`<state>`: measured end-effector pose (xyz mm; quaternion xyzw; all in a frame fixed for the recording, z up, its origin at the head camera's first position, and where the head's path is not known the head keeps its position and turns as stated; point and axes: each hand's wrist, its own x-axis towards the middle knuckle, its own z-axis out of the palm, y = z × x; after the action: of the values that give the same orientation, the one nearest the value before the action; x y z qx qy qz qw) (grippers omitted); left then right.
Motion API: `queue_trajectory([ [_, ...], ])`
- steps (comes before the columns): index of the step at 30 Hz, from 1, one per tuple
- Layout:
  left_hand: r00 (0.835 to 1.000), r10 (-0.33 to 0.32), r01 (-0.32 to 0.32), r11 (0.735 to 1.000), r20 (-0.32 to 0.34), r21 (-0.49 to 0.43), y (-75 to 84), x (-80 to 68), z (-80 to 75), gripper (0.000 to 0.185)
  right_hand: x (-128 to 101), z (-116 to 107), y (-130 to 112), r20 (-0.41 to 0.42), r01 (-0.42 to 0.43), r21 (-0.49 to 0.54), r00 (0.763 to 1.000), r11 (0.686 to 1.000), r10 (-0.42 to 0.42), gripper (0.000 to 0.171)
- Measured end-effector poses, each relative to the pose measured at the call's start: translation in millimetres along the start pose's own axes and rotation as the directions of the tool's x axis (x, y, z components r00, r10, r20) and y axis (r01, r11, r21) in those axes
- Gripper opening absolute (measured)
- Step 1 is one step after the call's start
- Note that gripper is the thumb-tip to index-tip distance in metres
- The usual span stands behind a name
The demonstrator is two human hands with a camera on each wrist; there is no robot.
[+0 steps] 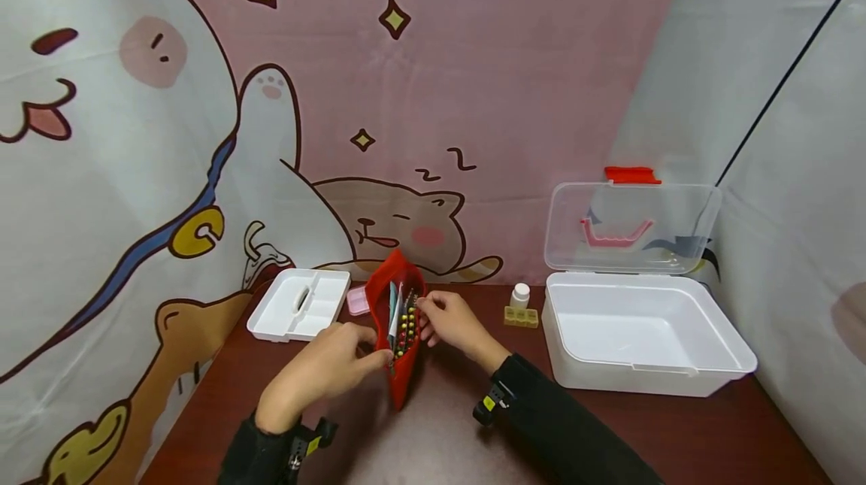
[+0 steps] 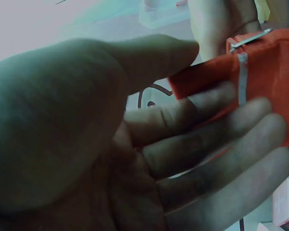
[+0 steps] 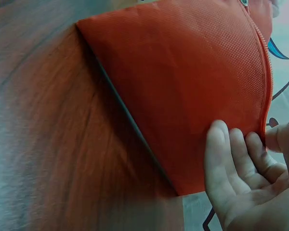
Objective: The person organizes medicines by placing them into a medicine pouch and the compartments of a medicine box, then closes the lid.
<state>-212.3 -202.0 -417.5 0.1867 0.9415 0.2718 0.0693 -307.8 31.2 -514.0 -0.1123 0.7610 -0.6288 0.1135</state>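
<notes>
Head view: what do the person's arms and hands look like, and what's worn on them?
The left sleeve and right sleeve are long and dark, nearly black. A small black strapped-on device sits at the left wrist and right wrist, each with a yellow marking. Both hands, left and right, are gloveless.

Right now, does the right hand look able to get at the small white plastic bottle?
Probably yes, once the right hand releases the red fabric pouch that it pinches by the rim. The white bottle stands nearby, its top exposed, with only a low, rectangular yellow case in front.
</notes>
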Motion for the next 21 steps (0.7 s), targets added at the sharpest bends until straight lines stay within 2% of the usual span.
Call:
queue_trajectory([
  [5,0.999,0.036,-0.036,0.999,0.011,0.000,-0.2,3.8,3.8,0.030,-17,-3,5,0.117,0.046,-0.001,0.992,0.999,-0.045,0.037],
  [9,0.999,0.053,-0.053,0.999,0.009,-0.003,1.0,4.7,3.9,0.025,-37,-1,1,0.235,0.173,-0.132,0.962,0.976,-0.139,0.026],
  [11,0.998,0.058,-0.058,0.998,0.008,-0.004,1.7,4.7,3.2,0.023,-46,2,-4,0.288,0.272,-0.229,0.936,0.935,-0.202,0.020],
  [15,0.998,0.053,-0.053,0.999,0.019,-0.005,1.7,4.6,3.9,0.028,-60,10,-13,0.362,0.456,-0.366,0.873,0.811,-0.327,0.013],
  [18,0.998,0.049,-0.049,0.999,0.031,-0.001,1.3,4.6,6.1,0.037,-65,15,-16,0.393,0.542,-0.433,0.832,0.720,-0.390,0.016],
  [21,0.998,0.052,-0.052,0.999,0.034,-0.003,0.8,4.7,7.8,0.040,-67,19,-18,0.399,0.590,-0.483,0.806,0.646,-0.438,0.013],
])
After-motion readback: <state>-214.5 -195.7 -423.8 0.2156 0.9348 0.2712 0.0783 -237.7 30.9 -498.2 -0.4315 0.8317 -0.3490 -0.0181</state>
